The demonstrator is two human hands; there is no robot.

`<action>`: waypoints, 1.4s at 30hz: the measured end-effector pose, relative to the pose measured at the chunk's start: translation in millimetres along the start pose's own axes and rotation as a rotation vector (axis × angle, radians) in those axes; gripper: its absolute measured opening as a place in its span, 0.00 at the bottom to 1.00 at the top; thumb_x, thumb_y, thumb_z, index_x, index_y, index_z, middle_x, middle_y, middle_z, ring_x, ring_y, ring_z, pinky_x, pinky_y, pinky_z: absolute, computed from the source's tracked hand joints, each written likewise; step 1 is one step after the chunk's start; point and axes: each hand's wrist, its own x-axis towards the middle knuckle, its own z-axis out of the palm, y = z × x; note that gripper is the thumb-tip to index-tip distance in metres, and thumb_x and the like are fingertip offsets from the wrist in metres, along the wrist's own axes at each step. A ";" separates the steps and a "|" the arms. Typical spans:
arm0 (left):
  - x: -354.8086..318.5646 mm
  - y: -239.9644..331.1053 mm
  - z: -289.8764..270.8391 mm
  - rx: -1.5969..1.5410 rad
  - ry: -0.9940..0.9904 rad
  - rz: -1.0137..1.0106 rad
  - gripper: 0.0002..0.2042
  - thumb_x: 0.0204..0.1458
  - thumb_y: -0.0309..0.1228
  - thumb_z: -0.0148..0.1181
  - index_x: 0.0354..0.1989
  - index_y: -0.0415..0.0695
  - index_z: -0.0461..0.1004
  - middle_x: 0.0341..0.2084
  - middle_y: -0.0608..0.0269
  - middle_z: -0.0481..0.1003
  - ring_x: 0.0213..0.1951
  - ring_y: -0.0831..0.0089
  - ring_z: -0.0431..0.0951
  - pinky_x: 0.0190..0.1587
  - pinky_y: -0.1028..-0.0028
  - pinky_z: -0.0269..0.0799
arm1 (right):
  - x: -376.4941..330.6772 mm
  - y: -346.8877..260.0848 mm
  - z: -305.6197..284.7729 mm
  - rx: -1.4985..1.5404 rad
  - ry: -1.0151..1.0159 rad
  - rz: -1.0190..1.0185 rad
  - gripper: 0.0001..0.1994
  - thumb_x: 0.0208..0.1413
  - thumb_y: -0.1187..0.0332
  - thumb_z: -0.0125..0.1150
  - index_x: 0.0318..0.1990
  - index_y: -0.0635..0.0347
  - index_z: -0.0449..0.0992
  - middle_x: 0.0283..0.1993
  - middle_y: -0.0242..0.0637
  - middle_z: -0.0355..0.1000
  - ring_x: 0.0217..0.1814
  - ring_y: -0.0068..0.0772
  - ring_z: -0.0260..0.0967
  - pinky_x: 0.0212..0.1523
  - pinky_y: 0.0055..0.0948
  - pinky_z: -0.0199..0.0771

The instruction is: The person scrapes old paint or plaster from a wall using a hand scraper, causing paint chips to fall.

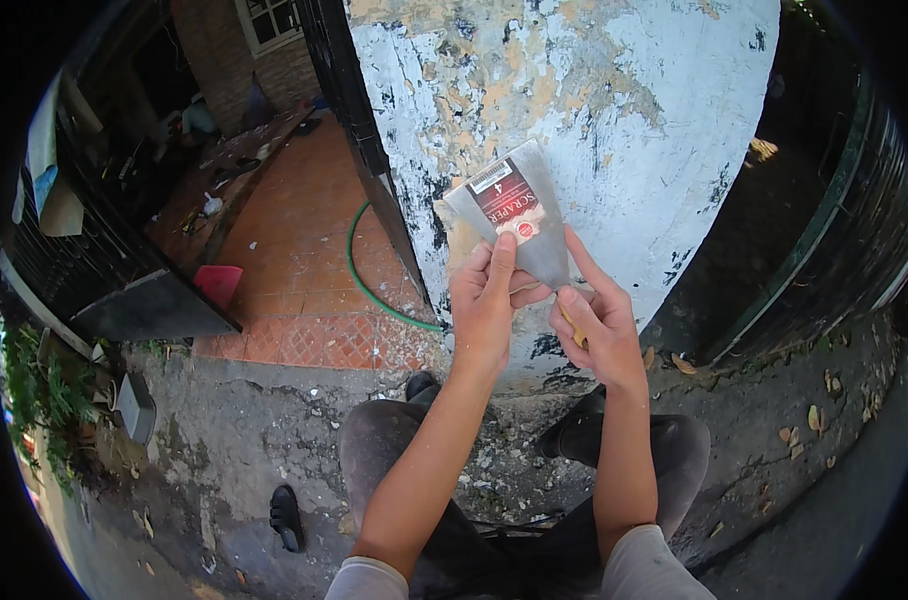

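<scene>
A paint scraper (549, 240) with a wide metal blade and a red label is held up before me, its blade pointing up and to the left. My left hand (489, 295) pinches the blade's lower left side, thumb on the label. My right hand (602, 330) grips the yellow handle, mostly hidden in the fingers, with the index finger stretched along the blade's right edge. Behind the scraper stands a wall pillar (614, 190) with flaking white paint and bare grey and tan patches.
Left of the pillar, a green hose (359, 275) curves over the tiled floor (284, 290). A red dustpan-like thing (218, 284) lies by the dark gate panel (159, 308). One black sandal (286, 518) sits on rough concrete. Plants (49, 390) grow far left; another dark gate (814, 270) is right.
</scene>
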 end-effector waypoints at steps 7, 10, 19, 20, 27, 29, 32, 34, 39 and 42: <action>-5.2 -21.7 22.2 -0.005 -0.033 -0.041 0.16 0.63 0.40 0.51 0.45 0.38 0.72 0.35 0.60 0.78 0.33 0.77 0.81 0.32 0.78 0.80 | -20.1 -8.5 -16.8 -0.208 0.135 -0.043 0.28 0.63 0.73 0.50 0.70 0.56 0.53 0.18 0.22 0.61 0.16 0.09 0.50 0.14 0.14 0.48; -0.8 -28.5 20.4 -0.010 -0.012 -0.004 0.16 0.63 0.40 0.51 0.45 0.37 0.72 0.34 0.60 0.78 0.32 0.77 0.81 0.30 0.79 0.80 | -17.5 -10.8 -12.7 -0.343 0.186 -0.056 0.27 0.62 0.73 0.51 0.69 0.56 0.56 0.19 0.21 0.61 0.17 0.09 0.50 0.17 0.14 0.51; 18.0 2.8 14.6 -0.008 0.010 0.147 0.14 0.63 0.38 0.52 0.42 0.38 0.73 0.32 0.61 0.79 0.29 0.79 0.81 0.27 0.81 0.78 | 6.5 -10.8 20.7 -0.305 0.254 -0.150 0.26 0.62 0.73 0.52 0.68 0.56 0.59 0.19 0.18 0.56 0.19 0.09 0.48 0.20 0.14 0.50; 17.4 8.6 15.6 -0.005 0.021 0.142 0.13 0.63 0.38 0.52 0.42 0.39 0.73 0.32 0.62 0.79 0.28 0.78 0.81 0.26 0.81 0.77 | 8.1 -12.8 21.1 -0.319 0.245 -0.125 0.26 0.62 0.73 0.52 0.68 0.56 0.59 0.18 0.17 0.56 0.18 0.09 0.48 0.20 0.14 0.50; 4.8 17.7 10.3 0.050 -0.024 0.097 0.14 0.63 0.38 0.51 0.43 0.38 0.73 0.32 0.62 0.79 0.29 0.78 0.81 0.28 0.80 0.79 | -2.8 -5.6 23.2 -0.269 0.232 -0.171 0.27 0.62 0.73 0.52 0.69 0.56 0.58 0.18 0.18 0.57 0.18 0.08 0.49 0.19 0.14 0.50; -4.3 2.2 14.2 0.053 -0.027 0.020 0.15 0.63 0.40 0.51 0.43 0.38 0.73 0.34 0.61 0.78 0.31 0.78 0.81 0.30 0.79 0.79 | -13.8 -3.2 4.7 -0.275 0.224 -0.101 0.27 0.62 0.73 0.53 0.68 0.57 0.58 0.19 0.20 0.61 0.17 0.07 0.50 0.18 0.14 0.50; -8.1 -14.2 20.1 0.013 -0.052 -0.039 0.17 0.63 0.41 0.51 0.44 0.37 0.73 0.35 0.60 0.78 0.32 0.77 0.80 0.30 0.79 0.80 | -22.6 -10.1 -9.0 -0.340 0.251 -0.060 0.26 0.61 0.73 0.53 0.68 0.58 0.59 0.20 0.21 0.64 0.17 0.07 0.51 0.17 0.13 0.51; -4.2 -14.9 22.1 0.002 -0.057 -0.038 0.17 0.63 0.41 0.51 0.44 0.37 0.73 0.34 0.60 0.78 0.31 0.77 0.80 0.30 0.78 0.80 | -21.3 -11.6 -4.8 -0.355 0.276 -0.076 0.26 0.61 0.73 0.53 0.68 0.58 0.59 0.20 0.21 0.64 0.17 0.07 0.51 0.17 0.13 0.51; 6.1 -14.7 20.2 0.032 -0.062 -0.019 0.18 0.63 0.42 0.52 0.42 0.35 0.73 0.32 0.60 0.78 0.30 0.77 0.80 0.29 0.78 0.79 | -14.7 -3.3 -2.0 -0.322 0.318 -0.097 0.26 0.62 0.73 0.52 0.68 0.59 0.59 0.20 0.21 0.64 0.16 0.06 0.52 0.16 0.12 0.51; 11.8 -14.9 15.1 0.111 -0.076 -0.024 0.18 0.62 0.42 0.52 0.41 0.36 0.74 0.29 0.60 0.78 0.28 0.78 0.80 0.28 0.79 0.79 | -11.2 5.0 -0.7 -0.282 0.326 -0.115 0.26 0.62 0.73 0.51 0.68 0.61 0.58 0.19 0.22 0.63 0.16 0.06 0.51 0.15 0.12 0.50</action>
